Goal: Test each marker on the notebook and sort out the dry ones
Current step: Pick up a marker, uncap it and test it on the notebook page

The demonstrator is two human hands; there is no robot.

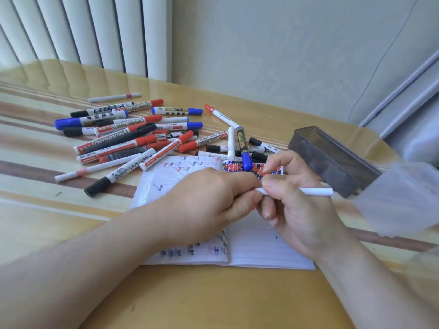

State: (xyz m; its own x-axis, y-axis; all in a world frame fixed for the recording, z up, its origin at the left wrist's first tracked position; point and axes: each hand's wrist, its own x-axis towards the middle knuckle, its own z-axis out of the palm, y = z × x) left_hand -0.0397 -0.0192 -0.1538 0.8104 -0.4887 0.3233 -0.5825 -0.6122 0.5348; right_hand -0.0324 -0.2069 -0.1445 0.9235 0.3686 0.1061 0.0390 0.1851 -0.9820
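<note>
Pinching one white marker above the notebook, both hands' grip: left hand, right hand

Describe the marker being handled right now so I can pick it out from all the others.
Start at the open notebook in the middle of the table. Both hands meet just above its pages, and the thin white marker runs between them, its free end pointing right toward the dark plastic box. Unlike the heap of markers behind the notebook, it is off the table and plain white.
</note>
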